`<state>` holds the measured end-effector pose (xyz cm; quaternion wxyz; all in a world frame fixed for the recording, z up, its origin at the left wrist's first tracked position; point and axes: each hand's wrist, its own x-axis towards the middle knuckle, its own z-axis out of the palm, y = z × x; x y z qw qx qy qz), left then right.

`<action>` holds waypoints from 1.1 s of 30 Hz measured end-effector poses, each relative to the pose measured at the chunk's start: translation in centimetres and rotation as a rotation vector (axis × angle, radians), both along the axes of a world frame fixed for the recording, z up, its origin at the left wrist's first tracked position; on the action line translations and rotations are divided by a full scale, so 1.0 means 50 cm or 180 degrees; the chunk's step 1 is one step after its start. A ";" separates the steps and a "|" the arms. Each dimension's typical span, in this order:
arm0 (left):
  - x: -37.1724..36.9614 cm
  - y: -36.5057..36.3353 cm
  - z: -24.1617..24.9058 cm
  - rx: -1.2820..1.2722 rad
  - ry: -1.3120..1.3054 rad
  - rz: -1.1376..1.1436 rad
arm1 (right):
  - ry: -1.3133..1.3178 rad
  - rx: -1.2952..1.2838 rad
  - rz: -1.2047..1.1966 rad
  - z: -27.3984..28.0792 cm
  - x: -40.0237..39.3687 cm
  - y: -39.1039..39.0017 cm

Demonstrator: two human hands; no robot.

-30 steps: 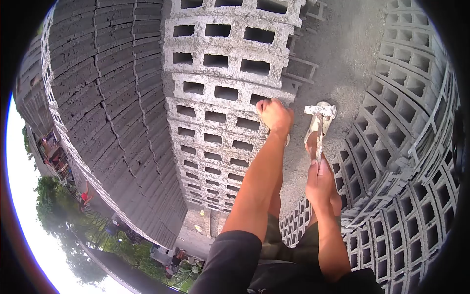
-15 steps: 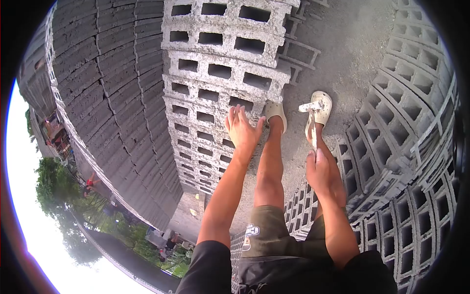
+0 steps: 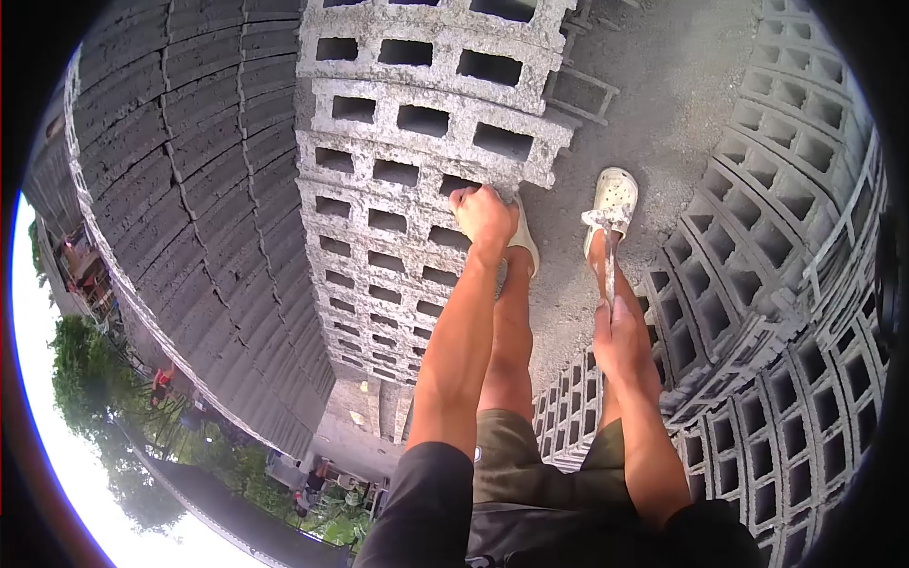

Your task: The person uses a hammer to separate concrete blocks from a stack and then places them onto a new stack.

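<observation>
Your left hand (image 3: 485, 213) grips the edge of a hollow block (image 3: 431, 128) at center; your right hand (image 3: 617, 331) clasps the trowel (image 3: 607, 248). Grip firmly, keep your toes away.

Grey hollow concrete blocks (image 3: 417, 123) with dark cells at the left hand (image 3: 485, 216); cream perforated clogs (image 3: 614, 194) and pale, mortar-crusted hammer (image 3: 606, 241) beyond the right hand (image 3: 617, 336).

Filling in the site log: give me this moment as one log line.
left hand: gripping edge of hollow concrete block on stack | right hand: holding mortar-caked tool pointing down | feet: pale clogs on gravel ground
</observation>
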<state>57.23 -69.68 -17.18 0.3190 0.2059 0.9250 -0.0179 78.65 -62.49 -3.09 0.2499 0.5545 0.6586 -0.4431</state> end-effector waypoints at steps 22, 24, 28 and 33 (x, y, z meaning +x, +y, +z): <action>0.404 -0.599 0.295 -0.0155 -0.1472 0.2385 | 0.0355 0.0280 0.0741 -0.063 0.039 -0.035; 0.483 -0.602 0.332 -0.0186 -0.1578 0.2983 | 0.0008 0.0078 0.1143 -0.024 0.000 -0.015; 0.531 -0.502 0.391 0.0599 -0.1145 0.4282 | 0.0301 -0.0327 0.1759 0.045 -0.041 -0.008; 0.416 -0.277 0.386 0.2001 -0.0060 0.2821 | 0.0413 -0.0266 0.2613 -0.047 0.087 -0.010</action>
